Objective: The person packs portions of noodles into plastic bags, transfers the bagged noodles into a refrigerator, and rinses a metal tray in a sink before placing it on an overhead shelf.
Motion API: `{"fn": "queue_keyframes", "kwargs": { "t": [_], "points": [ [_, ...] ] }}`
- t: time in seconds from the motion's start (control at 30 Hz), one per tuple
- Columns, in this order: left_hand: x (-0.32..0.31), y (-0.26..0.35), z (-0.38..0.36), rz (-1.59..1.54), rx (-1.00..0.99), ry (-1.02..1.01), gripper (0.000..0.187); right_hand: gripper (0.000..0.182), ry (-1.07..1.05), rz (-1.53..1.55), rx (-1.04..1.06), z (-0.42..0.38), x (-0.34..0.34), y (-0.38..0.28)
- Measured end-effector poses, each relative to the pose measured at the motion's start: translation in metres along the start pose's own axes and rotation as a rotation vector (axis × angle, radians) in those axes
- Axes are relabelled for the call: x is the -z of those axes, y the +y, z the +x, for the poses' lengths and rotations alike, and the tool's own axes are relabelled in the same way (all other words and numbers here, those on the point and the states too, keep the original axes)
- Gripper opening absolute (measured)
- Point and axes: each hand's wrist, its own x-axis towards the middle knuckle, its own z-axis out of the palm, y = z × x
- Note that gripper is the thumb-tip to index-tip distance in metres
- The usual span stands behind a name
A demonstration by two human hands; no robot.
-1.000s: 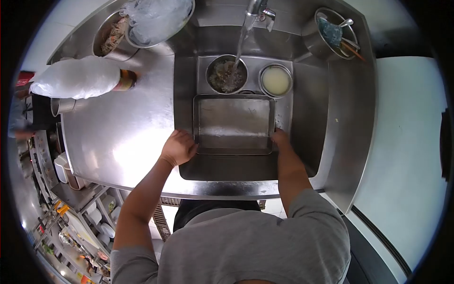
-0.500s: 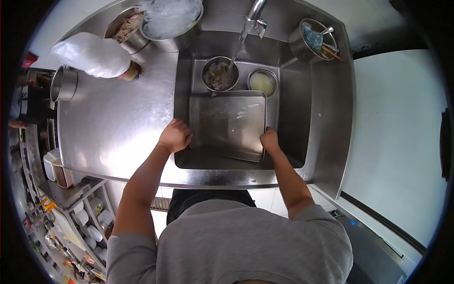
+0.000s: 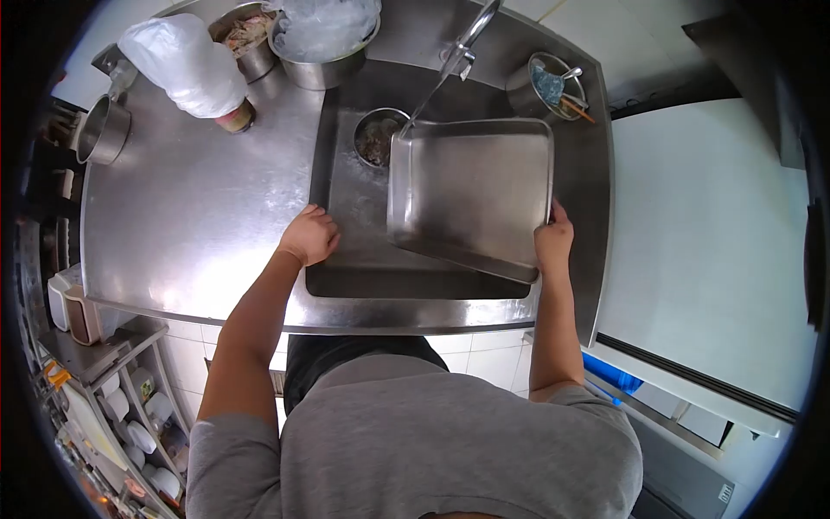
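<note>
My right hand is closed on the right edge of a rectangular metal tray, which is tilted with its right side raised over the sink. Water from the faucet falls at the tray's upper left corner. Behind that corner, a round metal bowl with dark contents stands in the sink, partly covered by the tray. My left hand is closed at the sink's left rim, apart from the tray; what its curled fingers hold, if anything, is hidden.
Left of the sink, the steel counter bears a bag-covered jar and a metal pot. Farther back stand a pot of plastic bags and a pot of scraps. A utensil pot sits at the right rear corner.
The tray has risen from the sink floor and moved right with my right hand, tilting. It now hides the small bowl of pale liquid. My left hand stays by the sink's left rim.
</note>
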Motion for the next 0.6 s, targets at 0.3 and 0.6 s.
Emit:
{"fn": "queue_keyframes", "kwargs": {
  "t": [0.3,0.6],
  "points": [
    [0.064,0.003,0.058,-1.169,0.618,0.589,0.068,0.039,-0.090,0.861,-0.922,-0.050,-0.073,0.159],
    [0.126,-0.024,0.096,-0.790,0.582,0.161,0.039,0.053,-0.179,0.901,-0.763,-0.006,-0.079,0.075]
  ]
}}
